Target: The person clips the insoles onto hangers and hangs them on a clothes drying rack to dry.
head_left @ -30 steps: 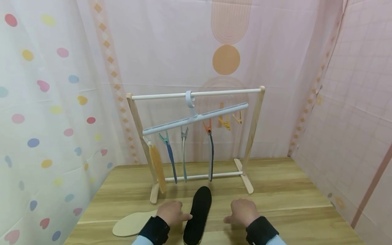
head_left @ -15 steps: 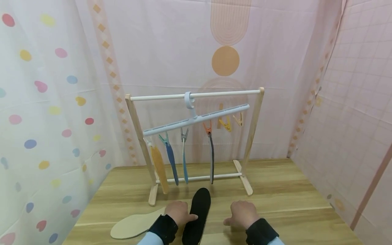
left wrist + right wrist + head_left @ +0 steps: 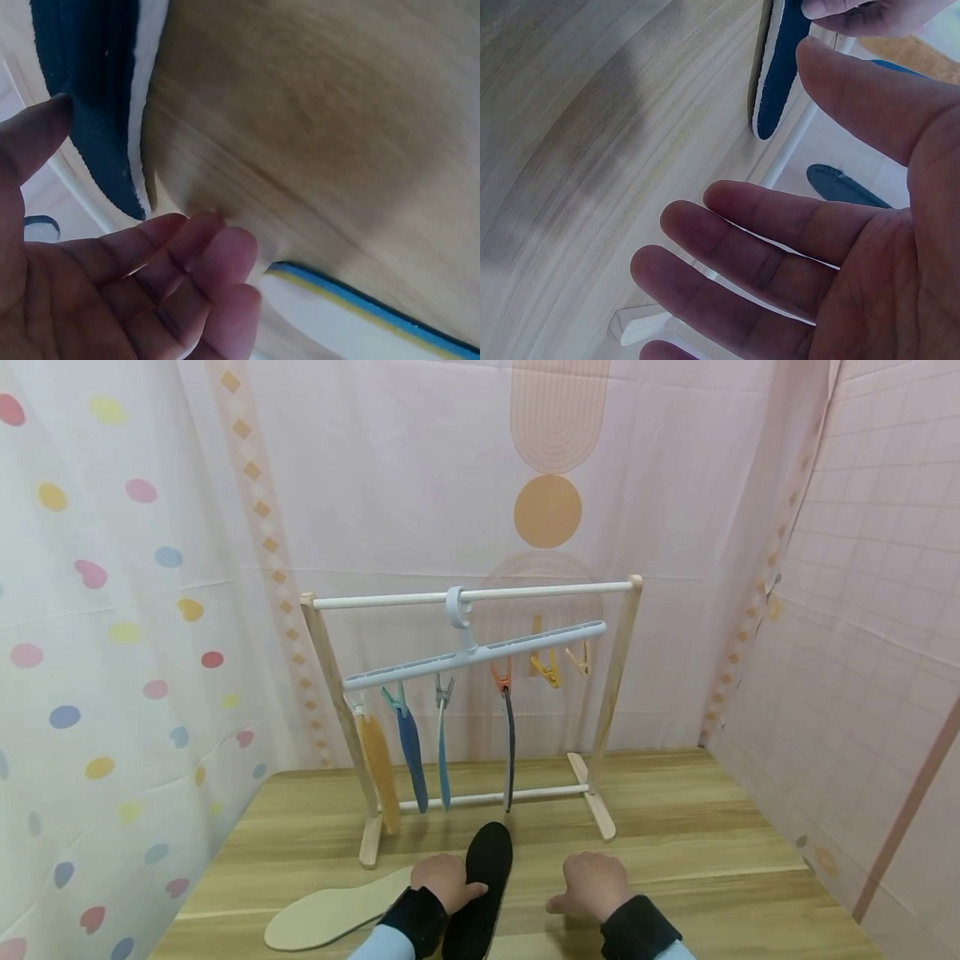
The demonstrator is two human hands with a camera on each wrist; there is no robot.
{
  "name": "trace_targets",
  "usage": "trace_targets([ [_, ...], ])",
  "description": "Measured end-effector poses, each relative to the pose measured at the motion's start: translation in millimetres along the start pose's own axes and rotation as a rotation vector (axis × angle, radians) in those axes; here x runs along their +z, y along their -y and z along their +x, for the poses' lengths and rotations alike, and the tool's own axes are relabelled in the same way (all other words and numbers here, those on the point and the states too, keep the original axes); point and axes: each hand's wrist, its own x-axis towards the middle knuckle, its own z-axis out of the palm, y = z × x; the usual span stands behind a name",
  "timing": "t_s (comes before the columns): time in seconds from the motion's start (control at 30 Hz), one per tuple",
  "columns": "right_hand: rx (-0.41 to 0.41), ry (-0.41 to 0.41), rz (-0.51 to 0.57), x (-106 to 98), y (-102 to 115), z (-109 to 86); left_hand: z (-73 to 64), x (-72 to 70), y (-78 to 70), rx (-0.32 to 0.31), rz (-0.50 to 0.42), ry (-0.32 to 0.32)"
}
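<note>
A black insole (image 3: 480,893) with a pale edge lies on the table in front of the rack. My left hand (image 3: 444,881) is at its left side, with the thumb (image 3: 56,120) reaching over its top and seeming to touch it. The other fingers (image 3: 225,262) are loosely bent beside its edge, not round it. To the left lies a cream insole (image 3: 322,917), with a blue and yellow edge in the left wrist view. My right hand (image 3: 594,885) hovers to the right of the black insole, its fingers spread loosely and holding nothing.
A wooden rack (image 3: 621,681) with white rods stands behind. From it hangs a tilted light-blue hanger (image 3: 517,647) bearing several clips; an orange insole (image 3: 378,772), a blue one (image 3: 411,760) and others hang there. A yellow clip (image 3: 546,670) holds nothing.
My left hand has moved right, so its thumb now lies further over the black insole. The right hand has hardly moved. The hanging insoles have turned slightly.
</note>
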Motion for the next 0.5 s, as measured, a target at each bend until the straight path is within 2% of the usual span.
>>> trace_targets([
  [0.1, 0.005, 0.007, 0.003, -0.6, 0.4, -0.2, 1.2, -0.8, -1.9, -0.002, 0.028, 0.017],
  [0.23, 0.006, 0.008, 0.001, -0.4, -0.2, -0.2, 1.4, -2.4, -4.4, 0.034, 0.051, 0.013],
  [0.33, 0.006, 0.008, -0.001, 0.2, -1.0, 0.1, 1.5, -1.4, -5.5, 0.056, 0.041, -0.006],
  [0.5, 0.011, 0.013, 0.0, 0.8, -1.1, -0.1, 2.8, 2.5, -5.6, 0.058, 0.015, -0.028],
])
